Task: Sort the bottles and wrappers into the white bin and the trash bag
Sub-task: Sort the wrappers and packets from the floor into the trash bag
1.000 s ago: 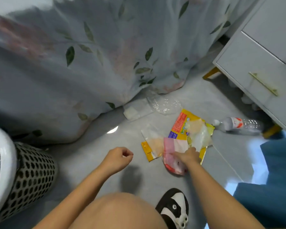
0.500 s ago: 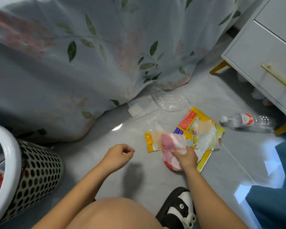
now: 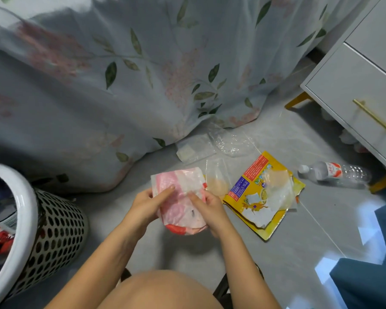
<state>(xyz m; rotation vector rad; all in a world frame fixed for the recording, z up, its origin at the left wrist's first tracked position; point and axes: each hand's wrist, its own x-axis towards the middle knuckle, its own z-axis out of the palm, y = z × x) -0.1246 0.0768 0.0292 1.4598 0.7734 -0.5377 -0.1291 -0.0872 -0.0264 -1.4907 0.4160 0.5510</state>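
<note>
A pink and white wrapper [image 3: 181, 197] is lifted off the grey floor, held on both sides. My left hand [image 3: 147, 201] grips its left edge and my right hand [image 3: 206, 207] pinches its right edge. On the floor to the right lie a yellow wrapper [image 3: 257, 197] with a clear film [image 3: 276, 188] on top and a small clear wrapper with an orange tint [image 3: 217, 179]. More clear wrappers [image 3: 212, 144] lie by the curtain hem. An empty clear bottle [image 3: 334, 173] with a red label lies on its side at the right. The white bin [image 3: 29, 210], perforated, stands at the left edge.
A floral curtain [image 3: 143, 74] hangs across the back, down to the floor. A white drawer cabinet [image 3: 361, 94] with a gold handle stands at the right on yellow legs. Blue fabric [image 3: 370, 279] fills the lower right corner. My knee [image 3: 156, 291] is at the bottom.
My right hand has lifted the pink and white wrapper off the floor and brought it left. My left hand, a loose fist before, has come up and taken its other side.
</note>
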